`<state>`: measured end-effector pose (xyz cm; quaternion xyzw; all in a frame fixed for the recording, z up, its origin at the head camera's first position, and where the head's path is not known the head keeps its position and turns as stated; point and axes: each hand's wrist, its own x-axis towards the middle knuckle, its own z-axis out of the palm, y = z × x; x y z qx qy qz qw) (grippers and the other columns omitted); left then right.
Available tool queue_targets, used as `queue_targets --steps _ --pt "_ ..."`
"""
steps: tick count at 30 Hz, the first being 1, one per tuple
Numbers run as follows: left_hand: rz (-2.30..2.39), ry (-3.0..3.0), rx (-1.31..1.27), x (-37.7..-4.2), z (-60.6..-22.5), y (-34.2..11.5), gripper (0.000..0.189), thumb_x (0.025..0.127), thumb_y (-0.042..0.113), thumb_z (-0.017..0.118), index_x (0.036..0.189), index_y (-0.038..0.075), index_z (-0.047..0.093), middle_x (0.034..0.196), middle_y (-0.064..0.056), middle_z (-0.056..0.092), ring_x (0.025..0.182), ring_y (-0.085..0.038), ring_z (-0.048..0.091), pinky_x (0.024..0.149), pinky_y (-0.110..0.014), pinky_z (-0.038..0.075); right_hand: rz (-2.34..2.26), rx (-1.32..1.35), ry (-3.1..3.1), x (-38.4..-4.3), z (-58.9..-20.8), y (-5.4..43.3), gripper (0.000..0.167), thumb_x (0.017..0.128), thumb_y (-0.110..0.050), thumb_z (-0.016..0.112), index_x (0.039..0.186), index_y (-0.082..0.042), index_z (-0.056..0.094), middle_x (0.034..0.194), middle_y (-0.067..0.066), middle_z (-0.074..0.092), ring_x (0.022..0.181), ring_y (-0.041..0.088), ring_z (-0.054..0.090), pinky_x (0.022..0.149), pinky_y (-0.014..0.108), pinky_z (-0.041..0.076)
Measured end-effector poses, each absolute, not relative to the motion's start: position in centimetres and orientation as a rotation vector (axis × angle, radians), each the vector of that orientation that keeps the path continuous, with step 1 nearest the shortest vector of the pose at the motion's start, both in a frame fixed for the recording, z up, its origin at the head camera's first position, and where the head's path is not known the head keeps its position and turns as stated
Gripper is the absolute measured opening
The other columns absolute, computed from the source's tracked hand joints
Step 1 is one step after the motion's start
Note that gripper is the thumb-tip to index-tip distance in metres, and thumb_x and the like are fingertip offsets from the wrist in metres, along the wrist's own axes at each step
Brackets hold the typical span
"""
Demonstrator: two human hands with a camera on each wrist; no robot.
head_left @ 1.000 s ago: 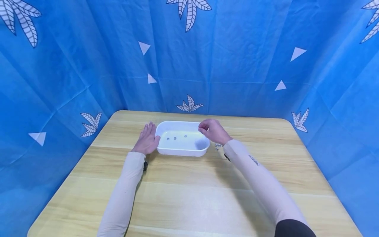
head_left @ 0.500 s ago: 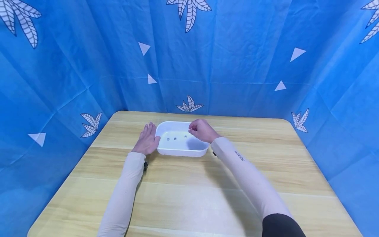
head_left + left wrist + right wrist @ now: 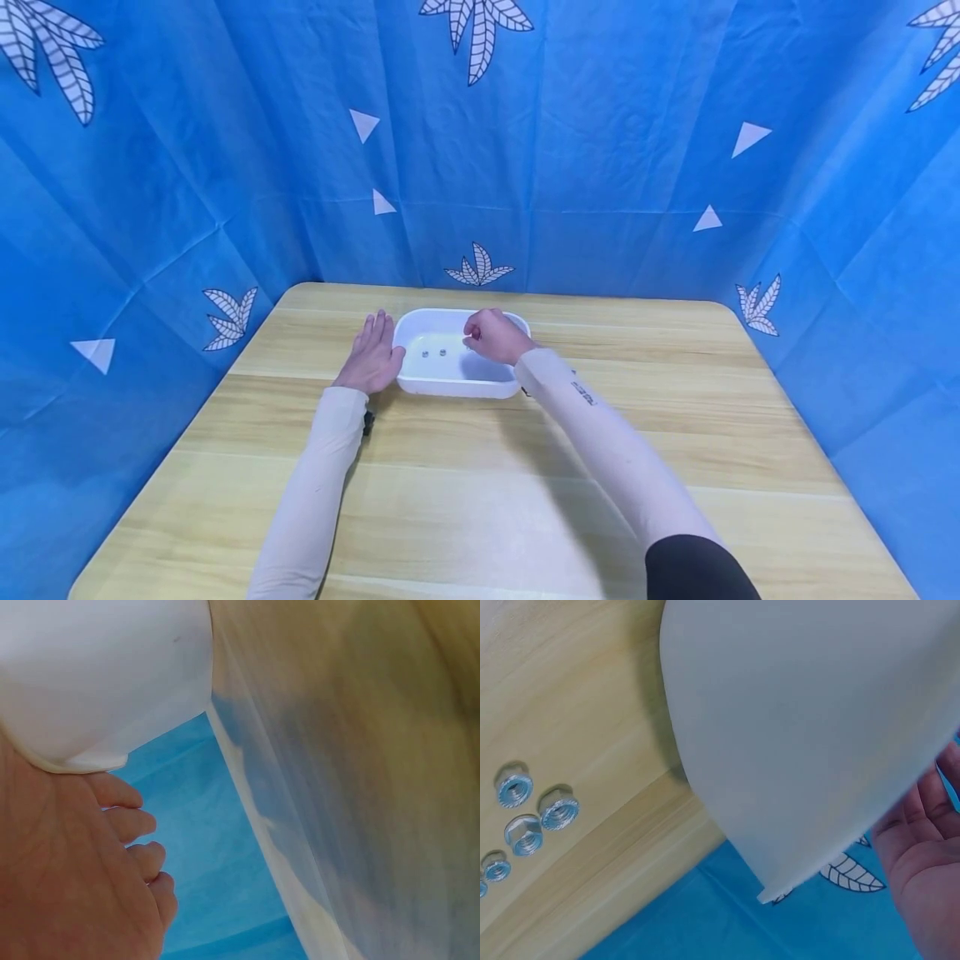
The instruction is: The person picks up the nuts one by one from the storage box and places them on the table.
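Observation:
A white rectangular tray [image 3: 453, 387] stands on the table, with two metal flange nuts [image 3: 434, 353] plainly visible on its floor. My left hand [image 3: 371, 354] rests against the tray's left end, fingers straight and thumb at the rim. Over the tray's right half, my right hand [image 3: 495, 335] curls its thumb and index finger in a pinch. A small glint at those fingertips looks like a flange nut, mostly hidden. The right wrist view shows several more flange nuts [image 3: 558, 808] on the wood beside the tray; the right palm [image 3: 930, 877] appears past the rim.
The light wooden table [image 3: 450, 483] carries the tray near its far edge. Blue cloth [image 3: 615, 150] with white leaf and triangle prints hangs behind and at both sides. My right forearm covers most of the loose nuts in the head view.
My right hand has moved left from the tray's right rim to over its inside, covering the spot of a third nut. My left hand has stayed put.

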<state>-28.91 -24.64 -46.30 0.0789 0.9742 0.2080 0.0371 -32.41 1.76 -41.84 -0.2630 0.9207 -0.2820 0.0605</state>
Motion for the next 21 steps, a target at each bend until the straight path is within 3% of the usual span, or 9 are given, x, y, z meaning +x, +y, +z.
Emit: queue_targets --steps 21 --pt "0.642 3.008 0.252 -28.7 -46.1 -24.6 0.071 0.108 0.033 0.025 0.163 -0.005 -0.001 0.174 -0.021 -0.011 0.162 -0.042 -0.011 0.132 -0.059 0.001 -0.752 -0.755 2.79 -33.0 -43.1 0.5 0.023 0.097 -0.009 0.07 0.115 0.003 0.075 0.116 0.017 0.077 0.106 0.026 0.072 0.1 0.037 0.059"
